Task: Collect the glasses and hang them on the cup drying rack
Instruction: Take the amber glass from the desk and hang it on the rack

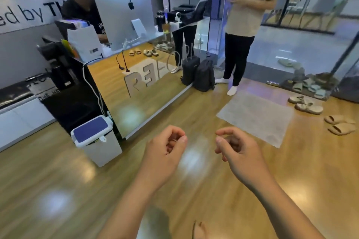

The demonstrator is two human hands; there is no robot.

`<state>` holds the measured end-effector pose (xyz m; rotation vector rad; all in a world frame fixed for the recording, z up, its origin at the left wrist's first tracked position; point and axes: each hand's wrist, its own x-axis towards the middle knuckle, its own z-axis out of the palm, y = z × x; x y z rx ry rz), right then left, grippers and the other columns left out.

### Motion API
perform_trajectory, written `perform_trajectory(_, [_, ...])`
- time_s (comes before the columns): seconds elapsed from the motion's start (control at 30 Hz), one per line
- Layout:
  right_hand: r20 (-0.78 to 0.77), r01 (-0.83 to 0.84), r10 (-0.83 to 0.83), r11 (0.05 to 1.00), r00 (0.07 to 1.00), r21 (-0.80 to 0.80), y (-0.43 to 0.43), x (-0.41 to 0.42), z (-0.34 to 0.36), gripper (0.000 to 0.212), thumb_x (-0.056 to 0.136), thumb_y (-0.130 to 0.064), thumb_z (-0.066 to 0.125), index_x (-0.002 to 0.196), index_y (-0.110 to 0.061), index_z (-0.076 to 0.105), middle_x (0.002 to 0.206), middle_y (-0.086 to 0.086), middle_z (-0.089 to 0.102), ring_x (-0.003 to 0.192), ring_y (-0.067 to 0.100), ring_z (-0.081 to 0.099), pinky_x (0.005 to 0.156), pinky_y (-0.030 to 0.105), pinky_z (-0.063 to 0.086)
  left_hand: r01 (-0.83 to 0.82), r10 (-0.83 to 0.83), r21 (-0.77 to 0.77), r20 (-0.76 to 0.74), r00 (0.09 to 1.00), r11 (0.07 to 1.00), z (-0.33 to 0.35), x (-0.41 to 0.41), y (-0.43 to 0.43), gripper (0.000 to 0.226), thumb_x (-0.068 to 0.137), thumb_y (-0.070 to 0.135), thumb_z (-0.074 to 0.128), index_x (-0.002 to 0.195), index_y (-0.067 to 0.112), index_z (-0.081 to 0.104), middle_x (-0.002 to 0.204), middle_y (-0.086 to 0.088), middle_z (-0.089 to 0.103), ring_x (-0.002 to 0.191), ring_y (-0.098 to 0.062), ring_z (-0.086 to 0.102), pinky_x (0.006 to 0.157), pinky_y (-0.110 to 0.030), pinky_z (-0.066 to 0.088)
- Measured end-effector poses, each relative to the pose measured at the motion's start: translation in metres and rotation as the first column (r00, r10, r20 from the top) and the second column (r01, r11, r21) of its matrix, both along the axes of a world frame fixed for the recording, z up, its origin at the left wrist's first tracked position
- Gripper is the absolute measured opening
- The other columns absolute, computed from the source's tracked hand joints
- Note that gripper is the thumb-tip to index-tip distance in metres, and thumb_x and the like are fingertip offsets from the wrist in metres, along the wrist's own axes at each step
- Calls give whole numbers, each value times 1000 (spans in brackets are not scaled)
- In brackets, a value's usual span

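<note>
No glasses and no cup drying rack show in the head view. My left hand [167, 148] hovers over the wooden floor at lower centre, fingers curled loosely toward the thumb, holding nothing. My right hand [236, 148] is beside it, a short gap apart, fingers likewise curled in with nothing in them. Both forearms reach up from the bottom edge.
A mirrored reception counter [139, 87] stands ahead left with a computer monitor [126, 15] on it and a person seated behind. A white bin [97, 139] sits at the counter's near corner. Another person [244, 25] stands ahead right, near two black bags [198, 73]. A grey mat [256, 118] and slippers [340, 126] lie on the right.
</note>
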<state>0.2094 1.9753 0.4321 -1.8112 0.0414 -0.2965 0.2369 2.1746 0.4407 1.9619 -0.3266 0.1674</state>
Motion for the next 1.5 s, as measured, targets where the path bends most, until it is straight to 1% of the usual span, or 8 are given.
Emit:
perform_trajectory(0.13, [-1,-50,50,999,999,5,-8,122,5,16,91,-14,66,83,-28,67,65,12,65,52,5,56,54,25,45,-37,37,17,4,999,999,7,110,-14,14,81,48,55,86,37,61,76,7,67,69,-20,66,64,-40,55])
perform_trajectory(0.27, [35,-116,117,992,992,-43,-6,247,32,15,90,-20,66,81,-31,67,67,4,69,56,7,60,58,28,50,-118,118,-8,26,993,993,25,210,-9,9,84,45,56,86,39,62,75,3,67,65,-15,62,56,-21,48])
perform_trajectory(0.4, [29,-198,199,979,980,-52,4,346,32,14,89,-22,66,81,-33,68,69,3,69,59,18,62,61,36,52,-185,184,-38,-20,983,982,23,298,-1,5,87,39,58,87,38,64,79,5,69,72,-21,68,66,-35,55])
perform_trajectory(0.67, [-13,-201,201,969,979,-144,10,544,12,11,89,-28,65,85,-37,67,72,1,69,65,19,65,65,46,56,-166,165,-103,-19,986,981,1,513,9,8,88,34,57,84,38,64,75,3,68,70,-20,64,68,-36,52])
perform_trajectory(0.8, [-41,-135,130,977,991,-164,6,640,32,15,79,-48,59,85,-38,67,72,1,68,68,24,65,65,52,55,-83,81,-92,-23,996,992,18,629,4,9,89,38,56,85,34,63,77,1,67,70,-18,63,67,-33,49])
perform_trajectory(1.17, [-62,-129,115,949,991,-287,-32,909,30,7,85,-39,65,89,-34,68,73,-5,69,72,13,67,68,36,58,-87,87,-54,6,996,995,27,910,-27,14,94,29,59,81,31,62,80,-3,71,80,-27,67,77,-47,55])
perform_trajectory(1.37, [-97,-264,246,915,964,-305,-52,1088,15,18,86,-34,72,103,-31,66,90,-12,70,83,0,64,67,9,48,-185,183,-25,-51,982,983,7,1053,-46,12,95,32,57,86,28,65,82,5,68,79,-15,62,70,-28,49])
perform_trajectory(1.5, [-136,-340,312,881,940,-329,-56,1210,20,35,86,-37,71,118,-31,59,106,-16,63,98,0,59,78,17,45,-297,295,-43,-59,954,954,9,1141,-52,11,94,29,59,84,30,63,78,9,66,69,1,55,63,-13,43])
